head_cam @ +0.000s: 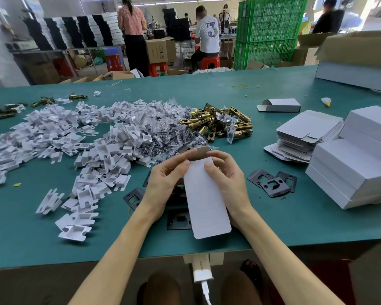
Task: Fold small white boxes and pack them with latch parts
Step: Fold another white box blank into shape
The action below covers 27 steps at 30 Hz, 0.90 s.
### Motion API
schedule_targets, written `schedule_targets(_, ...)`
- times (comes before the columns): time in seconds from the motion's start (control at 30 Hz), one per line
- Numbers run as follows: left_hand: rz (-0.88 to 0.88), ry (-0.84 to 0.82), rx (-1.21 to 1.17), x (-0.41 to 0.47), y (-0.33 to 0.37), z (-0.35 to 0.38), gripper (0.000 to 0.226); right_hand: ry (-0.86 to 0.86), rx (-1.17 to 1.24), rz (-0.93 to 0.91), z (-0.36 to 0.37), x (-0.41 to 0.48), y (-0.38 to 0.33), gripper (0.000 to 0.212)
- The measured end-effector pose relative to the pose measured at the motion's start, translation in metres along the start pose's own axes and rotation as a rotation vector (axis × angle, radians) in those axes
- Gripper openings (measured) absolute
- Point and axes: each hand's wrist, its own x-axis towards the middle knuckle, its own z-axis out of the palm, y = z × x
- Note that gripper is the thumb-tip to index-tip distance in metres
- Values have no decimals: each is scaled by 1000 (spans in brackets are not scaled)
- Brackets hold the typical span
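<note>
Folding step, I judge: my left hand point(167, 180) and right hand point(228, 175) pinch the flat box point(205, 201) over the bench point(284, 227), top flap point(198, 154) turned; next I'd square it open, then fetch latches point(218, 123).

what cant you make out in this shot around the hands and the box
Head view only:
- Inside of the white box: hidden by its own front face.
- Black plate beneath it: partly covered by the box and the left hand.
- Box's right edge: covered by the right hand.
- Clear bags: contents too small to tell.
- Box stack: cut off by the right frame edge.
</note>
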Motion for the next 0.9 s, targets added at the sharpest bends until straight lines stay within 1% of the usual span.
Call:
schedule_targets(0.1,36,5,-19,1,-1,0,33,30,22,54,1,1,-1,38)
schedule_targets(0.2,76,98,19,2,-2,0,33,25,-12,107,2,2,-1,44)
schedule_targets(0.3,103,339,-20,5,-4,-7,36,-38,-70,133,3,2,-2,49)
schedule_targets(0.37,111,539,-75,8,-4,-13,46,-97,-128,134,4,1,-1,50)
schedule_targets(0.4,114,604,-85,9,-4,-16,52,-117,-144,138,4,1,-1,50)
schedule_targets(0.43,113,633,-78,9,-6,-19,55,-122,-154,137,4,1,0,49)
schedule_targets(0.47,111,627,-51,10,-7,-19,51,-111,-164,129,3,1,1,46)
schedule_targets(0.57,123,578,71,10,-8,-14,21,-7,-140,95,-1,2,4,32)
schedule_targets(0.63,136,568,72,9,-7,-12,9,92,-64,105,-1,3,3,37)
schedule_targets(0.67,133,536,54,7,-5,-9,7,140,-17,112,-1,3,2,42)
schedule_targets(0.73,125,454,27,5,-4,-5,21,218,102,124,-2,2,-1,52)
schedule_targets(0.8,114,400,13,3,-2,-4,23,254,219,145,-4,2,-4,51)
schedule_targets(0.9,115,369,7,2,-1,-5,20,249,283,169,-4,2,-6,46)
